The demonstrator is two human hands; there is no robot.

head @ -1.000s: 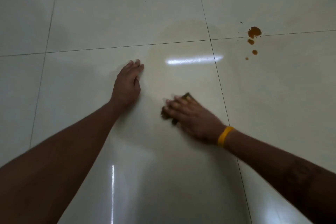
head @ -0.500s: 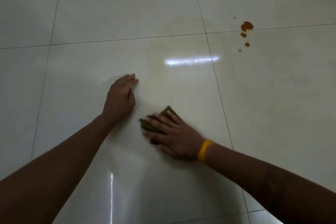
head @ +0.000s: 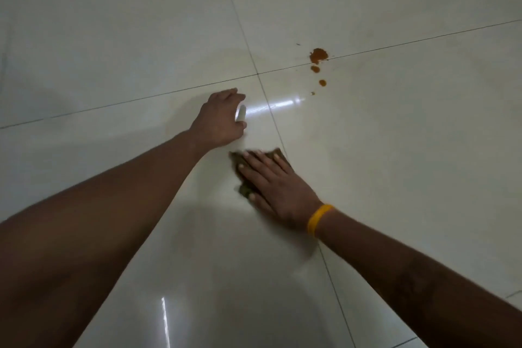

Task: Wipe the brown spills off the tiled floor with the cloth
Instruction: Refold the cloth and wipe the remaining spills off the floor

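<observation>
A dark brown cloth lies flat on the glossy pale floor tile, mostly covered by my right hand, which presses on it with straight, spread fingers; a yellow band circles that wrist. My left hand rests on the floor just left of and beyond the cloth, fingers relaxed and holding nothing. A cluster of brown spills sits farther off to the right, on a grout line, with smaller drops trailing toward me. A faint wet smear shows on the tile beyond my left hand.
Dark grout lines cross the floor, meeting just beyond my left hand. Bright light reflections glare on the tile. Nothing else stands on the floor in view.
The view has swung and tilted, so the grout lines now slant. My right hand keeps sliding the cloth across the tile near my left hand. The spills are unchanged.
</observation>
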